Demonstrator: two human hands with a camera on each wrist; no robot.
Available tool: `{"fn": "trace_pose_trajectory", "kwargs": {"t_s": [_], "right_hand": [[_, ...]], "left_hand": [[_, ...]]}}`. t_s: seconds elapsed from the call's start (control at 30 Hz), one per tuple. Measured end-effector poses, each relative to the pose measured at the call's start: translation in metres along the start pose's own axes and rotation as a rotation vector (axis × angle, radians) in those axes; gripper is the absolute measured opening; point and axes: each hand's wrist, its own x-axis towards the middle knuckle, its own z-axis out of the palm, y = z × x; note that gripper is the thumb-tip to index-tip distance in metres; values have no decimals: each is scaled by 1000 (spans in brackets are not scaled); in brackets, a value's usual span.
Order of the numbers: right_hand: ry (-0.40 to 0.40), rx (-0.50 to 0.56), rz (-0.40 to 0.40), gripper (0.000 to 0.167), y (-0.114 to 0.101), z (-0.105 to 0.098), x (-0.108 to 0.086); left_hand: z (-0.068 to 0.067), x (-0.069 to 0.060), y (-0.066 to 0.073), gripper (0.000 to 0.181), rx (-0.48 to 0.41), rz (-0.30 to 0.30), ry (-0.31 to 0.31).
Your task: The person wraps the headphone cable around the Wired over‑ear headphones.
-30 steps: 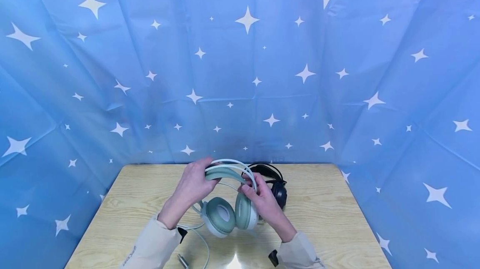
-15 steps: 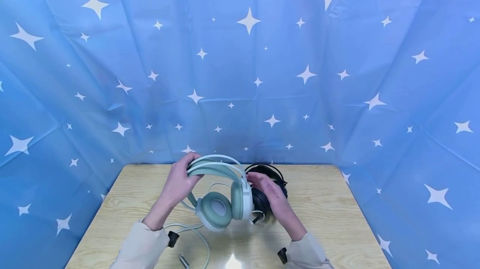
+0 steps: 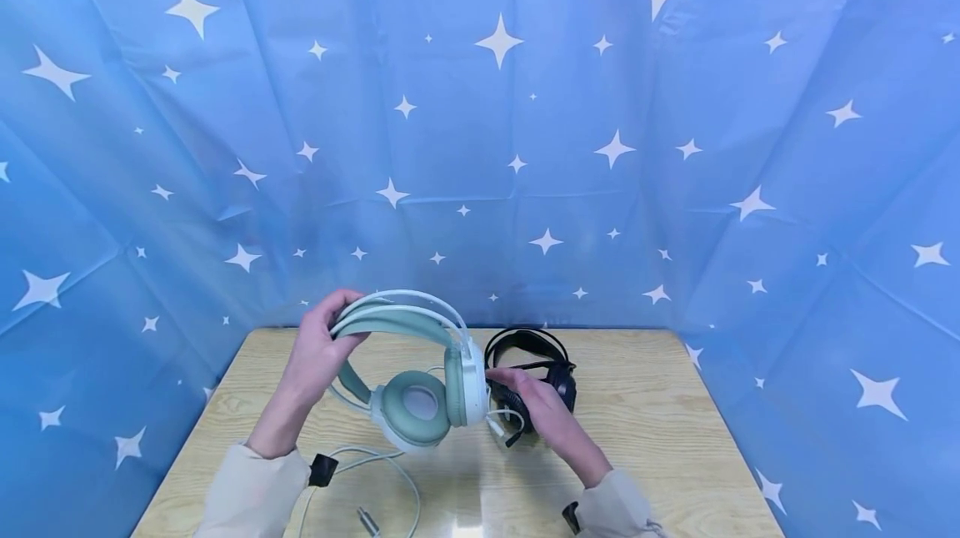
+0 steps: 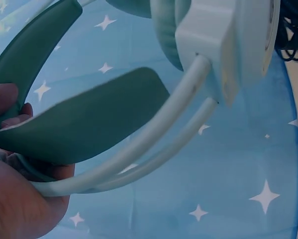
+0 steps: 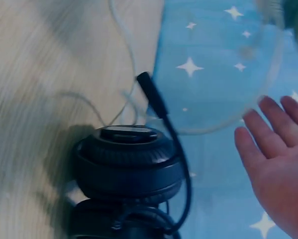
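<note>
My left hand (image 3: pixel 313 354) grips the headband of a mint-green and white headset (image 3: pixel 417 406), held above the table's left half. In the left wrist view the fingers curl round the green band (image 4: pixel 89 119) and white tubes (image 4: pixel 139 144). My right hand (image 3: pixel 547 414) is beside a black headset (image 3: pixel 558 375) at the back of the table, fingers extended and holding nothing. The right wrist view shows that hand (image 5: pixel 278 159) apart from the black headset (image 5: pixel 129 164), whose microphone boom (image 5: pixel 153 97) sticks up. A pale cable hangs near the fingertips.
A pale cable (image 3: pixel 415 488) with a metallic plug (image 3: pixel 368 521) lies in loops on the wooden table (image 3: pixel 660 455) near the front left. Behind and at both sides hangs a blue curtain (image 3: pixel 480 146) with white stars.
My left hand has carried the green headset leftward and slightly up. My right hand has let go of it, its fingers straightened, and now hangs beside the black headset, more of which shows.
</note>
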Motion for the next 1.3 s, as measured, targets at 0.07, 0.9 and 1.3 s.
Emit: {"fn": "trace_pose_trajectory", "kwargs": {"t_s": [0.07,0.9,1.3], "right_hand": [[-8,-33,17,55,5,3,1],[-234,2,-39,33,20,55,-17],[-214,117,-149,25,-15,47,-23]], "left_hand": [[-6,-1,3,17,-9,5,17],[-28,-7,18,23,95,-6,332],[-9,-3,2,25,308,73,469]]}}
